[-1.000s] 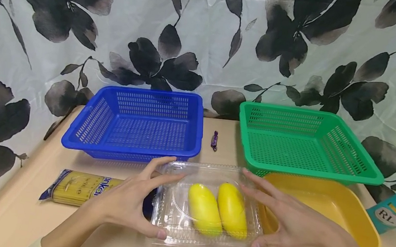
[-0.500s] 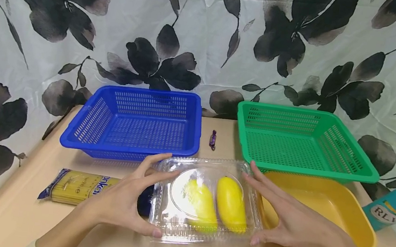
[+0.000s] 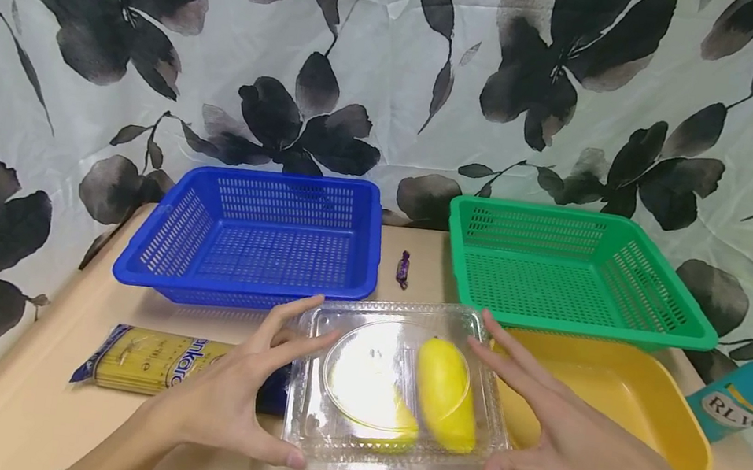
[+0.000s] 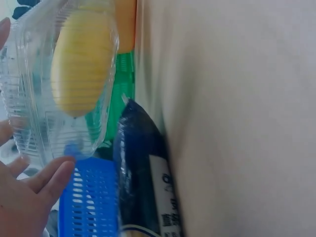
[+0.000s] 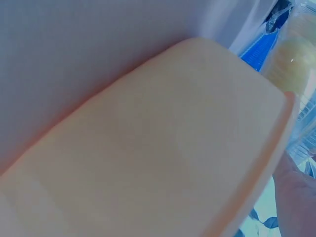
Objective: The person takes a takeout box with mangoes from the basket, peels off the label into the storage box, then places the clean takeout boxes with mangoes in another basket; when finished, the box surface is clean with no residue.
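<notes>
Both hands hold a clear plastic clamshell container [image 3: 311, 433] up off the table, one at each side. Two yellow mangoes lie inside; the right mango [image 3: 447, 395] shows plainly, while glare on the lid hides much of the left mango [image 3: 402, 429]. My left hand [image 3: 223, 393] grips the left edge, thumb at the near corner and fingers spread toward the far corner. At the opposite edge my right hand [image 3: 571, 439] grips in the same way. In the left wrist view the container [image 4: 37, 94] is raised beside the pasta packet [image 4: 140, 168].
A blue basket [image 3: 268, 296] stands at the back left, a green basket [image 3: 586, 328] at the back right. Between them lies a small purple-wrapped candy [image 3: 404, 269]. A yellow tray [image 3: 613, 393] and a teal bottle [image 3: 744, 398] are on the right. The pasta packet [image 3: 138, 362] lies under my left hand.
The container has come up slightly and tilted, and glare has spread over the left mango. Both hands keep their hold at its sides.
</notes>
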Demonstrator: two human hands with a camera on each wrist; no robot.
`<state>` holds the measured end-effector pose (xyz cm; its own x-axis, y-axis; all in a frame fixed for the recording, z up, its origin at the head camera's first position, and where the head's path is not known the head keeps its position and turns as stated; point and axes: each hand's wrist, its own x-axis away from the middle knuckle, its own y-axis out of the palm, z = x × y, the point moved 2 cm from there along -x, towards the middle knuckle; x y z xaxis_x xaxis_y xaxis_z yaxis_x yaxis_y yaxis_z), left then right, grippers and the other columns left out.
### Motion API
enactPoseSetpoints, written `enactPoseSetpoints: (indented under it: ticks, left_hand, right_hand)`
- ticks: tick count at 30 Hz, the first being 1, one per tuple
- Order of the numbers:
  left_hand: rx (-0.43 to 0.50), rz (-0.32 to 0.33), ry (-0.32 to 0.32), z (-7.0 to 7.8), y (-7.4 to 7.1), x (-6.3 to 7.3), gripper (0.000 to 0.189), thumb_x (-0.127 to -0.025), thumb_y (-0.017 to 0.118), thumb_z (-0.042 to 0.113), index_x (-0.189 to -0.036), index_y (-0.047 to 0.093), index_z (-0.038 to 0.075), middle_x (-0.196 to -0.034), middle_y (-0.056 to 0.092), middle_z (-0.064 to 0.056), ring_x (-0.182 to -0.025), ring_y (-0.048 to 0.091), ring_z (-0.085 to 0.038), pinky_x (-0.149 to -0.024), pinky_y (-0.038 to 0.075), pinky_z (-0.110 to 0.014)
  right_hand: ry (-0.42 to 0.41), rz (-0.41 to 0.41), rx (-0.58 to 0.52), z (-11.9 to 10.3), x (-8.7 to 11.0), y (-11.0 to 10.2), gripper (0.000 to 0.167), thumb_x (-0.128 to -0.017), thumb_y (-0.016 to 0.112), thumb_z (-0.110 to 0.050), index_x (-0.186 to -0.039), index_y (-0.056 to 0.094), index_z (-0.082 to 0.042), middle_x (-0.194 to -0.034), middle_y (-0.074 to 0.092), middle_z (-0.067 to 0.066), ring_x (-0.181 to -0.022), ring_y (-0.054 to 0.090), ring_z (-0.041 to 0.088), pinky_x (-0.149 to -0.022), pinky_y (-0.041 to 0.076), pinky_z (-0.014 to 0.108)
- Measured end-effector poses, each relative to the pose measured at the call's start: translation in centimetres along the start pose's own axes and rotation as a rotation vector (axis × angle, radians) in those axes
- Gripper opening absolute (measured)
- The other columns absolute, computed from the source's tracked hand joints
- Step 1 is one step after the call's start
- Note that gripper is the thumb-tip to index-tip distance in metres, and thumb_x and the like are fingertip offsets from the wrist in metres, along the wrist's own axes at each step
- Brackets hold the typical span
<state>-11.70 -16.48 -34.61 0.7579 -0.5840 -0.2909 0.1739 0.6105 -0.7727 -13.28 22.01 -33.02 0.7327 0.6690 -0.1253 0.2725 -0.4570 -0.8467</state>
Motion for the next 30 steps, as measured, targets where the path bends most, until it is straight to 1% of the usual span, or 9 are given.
enactPoseSetpoints:
  ticks: [3, 8, 10, 13, 16, 17, 21, 24, 30]
  left_hand:
    - [-0.006, 0.025, 0.027, 0.4, -0.2, -0.4, 0.114, -0.065, 0.089, 0.066, -0.160, 0.038, 0.030, -0.171, 0.004, -0.004, -0.139, 0.041, -0.024, -0.101, 0.052, -0.057]
    - [-0.001, 0.046, 0.039, 0.9, -0.4, -1.8, 0.114, -0.065, 0.090, 0.064, -0.160, 0.037, 0.030, -0.172, 0.002, 0.000, -0.131, 0.045, -0.019, -0.096, 0.056, -0.047]
    - [0.008, 0.055, 0.054, 1.0, -0.4, -2.3, 0.113, -0.066, 0.090, 0.063, -0.160, 0.038, 0.030, -0.172, 0.002, 0.000, -0.133, 0.044, -0.020, -0.097, 0.055, -0.049]
    - [0.022, 0.076, 0.094, 1.1, -0.5, -3.3, 0.111, -0.066, 0.090, 0.061, -0.159, 0.040, 0.027, -0.173, 0.001, -0.002, -0.137, 0.042, -0.025, -0.101, 0.052, -0.054]
    - [0.030, 0.098, 0.132, 1.2, -0.6, -4.3, 0.109, -0.068, 0.090, 0.060, -0.159, 0.040, 0.027, -0.173, -0.001, -0.002, -0.143, 0.038, -0.029, -0.106, 0.047, -0.058]
    - [0.030, 0.105, 0.144, 1.2, -0.6, -4.6, 0.109, -0.068, 0.090, 0.060, -0.158, 0.041, 0.026, -0.173, -0.001, -0.003, -0.144, 0.037, -0.031, -0.108, 0.046, -0.058]
    - [0.026, 0.132, 0.190, 1.0, -0.5, -5.9, 0.109, -0.070, 0.089, 0.062, -0.160, 0.039, 0.024, -0.173, 0.002, -0.006, -0.149, 0.034, -0.034, -0.111, 0.044, -0.058]
    - [0.011, 0.138, 0.211, 0.8, -0.5, -7.1, 0.113, -0.068, 0.091, 0.060, -0.161, 0.037, 0.023, -0.173, 0.005, -0.008, -0.152, 0.030, -0.034, -0.111, 0.043, -0.058]
    - [-0.004, 0.143, 0.218, 0.6, -0.6, -10.0, 0.123, -0.060, 0.099, 0.046, -0.161, 0.036, 0.017, -0.173, 0.007, -0.004, -0.156, 0.022, -0.030, -0.113, 0.040, -0.059]
  right_hand:
    - [-0.011, 0.031, 0.013, -0.1, 0.2, -0.5, 0.120, -0.070, 0.094, -0.043, -0.165, 0.023, -0.026, -0.174, 0.003, 0.000, -0.156, 0.021, 0.030, -0.097, 0.050, 0.067]
    - [-0.012, 0.069, 0.003, -0.1, 0.4, -1.8, 0.120, -0.070, 0.095, -0.034, -0.165, 0.023, -0.023, -0.174, 0.001, 0.001, -0.153, 0.022, 0.041, -0.087, 0.056, 0.062]
    - [-0.014, 0.087, 0.025, -0.1, 0.5, -2.4, 0.121, -0.068, 0.096, -0.033, -0.165, 0.024, -0.022, -0.174, 0.001, 0.001, -0.153, 0.024, 0.041, -0.086, 0.058, 0.059]
    - [-0.038, 0.124, 0.055, 0.0, 0.5, -3.3, 0.124, -0.066, 0.098, -0.032, -0.165, 0.024, -0.020, -0.174, 0.004, 0.003, -0.155, 0.028, 0.020, -0.097, 0.057, 0.036]
    - [-0.079, 0.161, 0.051, 0.4, 0.6, -4.3, 0.124, -0.066, 0.099, -0.027, -0.165, 0.024, -0.016, -0.174, 0.006, 0.007, -0.150, 0.028, -0.002, -0.103, 0.044, 0.016]
    - [-0.091, 0.169, 0.036, 0.4, 0.5, -4.5, 0.124, -0.066, 0.099, -0.024, -0.165, 0.023, -0.015, -0.174, 0.006, 0.008, -0.148, 0.029, -0.005, -0.103, 0.040, 0.011]
    - [-0.164, 0.204, 0.038, 0.9, 0.4, -5.3, 0.127, -0.063, 0.100, -0.017, -0.164, 0.023, -0.007, -0.173, 0.006, 0.014, -0.148, 0.033, -0.002, -0.103, 0.040, 0.010]
    - [-0.207, 0.226, 0.082, 1.3, 0.3, -6.0, 0.128, -0.060, 0.101, -0.016, -0.162, 0.025, -0.002, -0.172, 0.009, 0.018, -0.149, 0.034, 0.001, -0.103, 0.039, 0.010]
    - [-0.195, 0.242, 0.150, 1.7, 0.1, -8.2, 0.131, -0.057, 0.102, -0.010, -0.162, 0.024, -0.003, -0.172, 0.010, 0.016, -0.147, 0.035, -0.003, -0.100, 0.039, 0.008]
